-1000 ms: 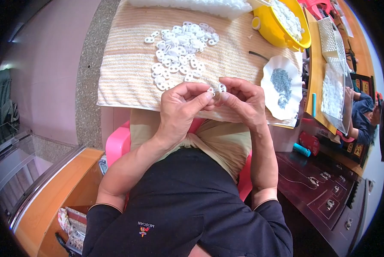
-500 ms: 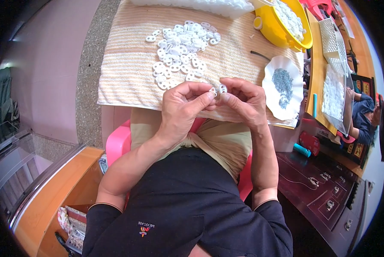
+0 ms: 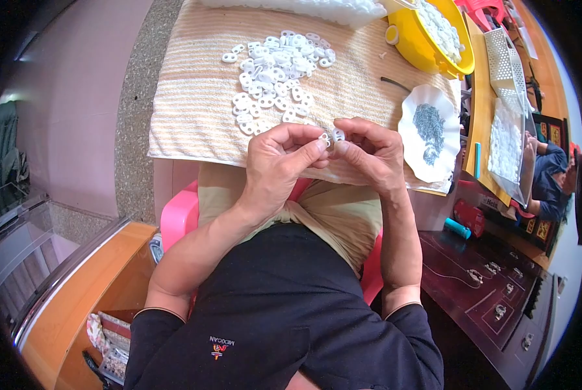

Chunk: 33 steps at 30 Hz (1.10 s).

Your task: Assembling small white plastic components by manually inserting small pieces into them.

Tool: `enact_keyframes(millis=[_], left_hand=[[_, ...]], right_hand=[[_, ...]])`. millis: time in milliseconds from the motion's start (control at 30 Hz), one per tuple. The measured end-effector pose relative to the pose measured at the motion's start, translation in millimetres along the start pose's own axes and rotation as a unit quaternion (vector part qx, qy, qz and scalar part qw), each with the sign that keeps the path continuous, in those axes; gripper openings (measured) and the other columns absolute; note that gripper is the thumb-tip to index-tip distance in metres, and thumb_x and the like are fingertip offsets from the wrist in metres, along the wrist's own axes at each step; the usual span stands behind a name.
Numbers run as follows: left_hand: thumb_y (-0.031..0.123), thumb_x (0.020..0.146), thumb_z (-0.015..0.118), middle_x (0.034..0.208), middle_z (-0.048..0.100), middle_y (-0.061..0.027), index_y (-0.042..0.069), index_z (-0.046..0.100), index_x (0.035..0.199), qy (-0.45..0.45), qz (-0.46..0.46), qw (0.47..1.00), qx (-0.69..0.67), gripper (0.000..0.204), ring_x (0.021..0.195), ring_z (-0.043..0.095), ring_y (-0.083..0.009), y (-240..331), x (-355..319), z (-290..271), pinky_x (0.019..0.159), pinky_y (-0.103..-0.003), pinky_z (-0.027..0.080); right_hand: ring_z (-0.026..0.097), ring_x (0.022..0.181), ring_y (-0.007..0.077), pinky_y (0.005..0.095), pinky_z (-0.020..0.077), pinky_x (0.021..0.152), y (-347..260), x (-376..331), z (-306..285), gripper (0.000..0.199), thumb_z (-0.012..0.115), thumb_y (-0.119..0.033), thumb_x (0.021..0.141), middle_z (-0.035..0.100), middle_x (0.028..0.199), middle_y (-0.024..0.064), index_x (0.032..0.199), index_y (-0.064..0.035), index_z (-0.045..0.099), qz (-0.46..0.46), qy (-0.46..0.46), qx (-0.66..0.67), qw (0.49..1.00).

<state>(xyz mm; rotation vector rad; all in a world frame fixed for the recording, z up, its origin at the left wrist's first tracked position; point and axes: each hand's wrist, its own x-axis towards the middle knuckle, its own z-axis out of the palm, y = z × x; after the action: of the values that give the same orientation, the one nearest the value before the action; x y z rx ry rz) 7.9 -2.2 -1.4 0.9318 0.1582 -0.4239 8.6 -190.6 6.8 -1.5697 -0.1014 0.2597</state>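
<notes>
A seated person in a black top (image 3: pixel 284 325) works at the near edge of a striped beige towel (image 3: pixel 193 110) spread over the bench. Just at that near edge, the left hand (image 3: pixel 279 166) and right hand (image 3: pixel 369 156) meet fingertip to fingertip, each pinching a small white plastic piece (image 3: pixel 330 136) between thumb and forefinger; the two pieces touch or nearly touch, and how they fit together is too small to tell. A pink chair (image 3: pixel 180 218) shows below the towel's near edge, under the forearms. Further out on the towel, just beyond the hands, lies a loose heap of white plastic rings (image 3: pixel 275 71). Off the towel's right side sits a white paper plate (image 3: pixel 430 133) holding a pile of small dark metal parts (image 3: pixel 427 127). At the towel's far right corner stands a yellow bowl (image 3: pixel 427 49) filled with more white pieces. Well to the right of the towel, another person's arm in a blue sleeve (image 3: pixel 551 172) rests by a clear bag of white parts (image 3: pixel 505 140).
</notes>
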Motion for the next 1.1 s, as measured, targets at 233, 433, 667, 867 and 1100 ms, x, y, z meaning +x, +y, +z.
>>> enact_keyframes(millis=[233, 433, 667, 867, 1100], left_hand=[[0.005, 0.088, 0.065, 0.086, 0.067, -0.0092, -0.005, 0.064, 0.101, -0.004, -0.002, 1.000, 0.005, 0.016, 0.073, 0.065, -0.0113, -1.3, -0.7, -1.2, 0.069, -0.023, 0.055], [0.006, 0.088, 0.065, 0.086, 0.067, -0.0092, -0.005, 0.063, 0.101, -0.003, -0.002, 1.000, 0.005, 0.017, 0.073, 0.065, -0.0114, -1.6, -0.2, -1.1, 0.069, -0.023, 0.055], [0.007, 0.088, 0.065, 0.086, 0.067, -0.0091, -0.005, 0.063, 0.102, -0.006, -0.002, 1.000, 0.003, 0.018, 0.073, 0.065, -0.0113, -0.8, -0.2, -0.3, 0.069, -0.023, 0.055], [0.007, 0.088, 0.066, 0.085, 0.067, -0.0092, -0.005, 0.063, 0.102, -0.010, -0.015, 1.000, 0.016, 0.019, 0.073, 0.065, -0.0113, 0.4, -0.9, -1.4, 0.069, -0.023, 0.056], [0.007, 0.087, 0.067, 0.085, 0.068, -0.0087, -0.005, 0.064, 0.103, -0.009, -0.040, 0.999, 0.001, 0.020, 0.072, 0.065, -0.0111, 2.4, -1.3, -1.5, 0.070, -0.023, 0.056]], right_hand=[[0.062, 0.087, 0.0112, 0.0235, 0.0504, 0.078, -3.1, -0.1, 4.6, 0.029, 0.065, 0.002, 0.086, 0.065, 0.096, 0.0063, 0.114, 0.0033, 0.063, 0.010, 0.005, 0.033, 0.999], [0.065, 0.089, 0.0153, 0.0266, 0.0526, 0.081, -0.8, -0.5, 3.0, 0.031, 0.064, 0.003, 0.086, 0.066, 0.098, 0.0100, 0.116, 0.0058, 0.060, 0.021, -0.008, 0.014, 1.000], [0.064, 0.090, 0.0144, 0.0259, 0.0526, 0.081, -5.2, -0.3, 4.6, 0.030, 0.065, 0.002, 0.086, 0.066, 0.098, 0.0096, 0.116, 0.0056, 0.061, 0.038, -0.001, 0.026, 0.999], [0.064, 0.089, 0.0134, 0.0253, 0.0525, 0.081, -4.3, -1.2, 3.4, 0.030, 0.065, 0.002, 0.086, 0.067, 0.098, 0.0088, 0.115, 0.0050, 0.061, 0.043, -0.006, 0.016, 0.999], [0.064, 0.090, 0.0131, 0.0247, 0.0524, 0.081, -1.1, -0.7, 1.7, 0.031, 0.066, 0.002, 0.085, 0.067, 0.098, 0.0088, 0.115, 0.0048, 0.062, 0.032, -0.014, 0.001, 0.999]])
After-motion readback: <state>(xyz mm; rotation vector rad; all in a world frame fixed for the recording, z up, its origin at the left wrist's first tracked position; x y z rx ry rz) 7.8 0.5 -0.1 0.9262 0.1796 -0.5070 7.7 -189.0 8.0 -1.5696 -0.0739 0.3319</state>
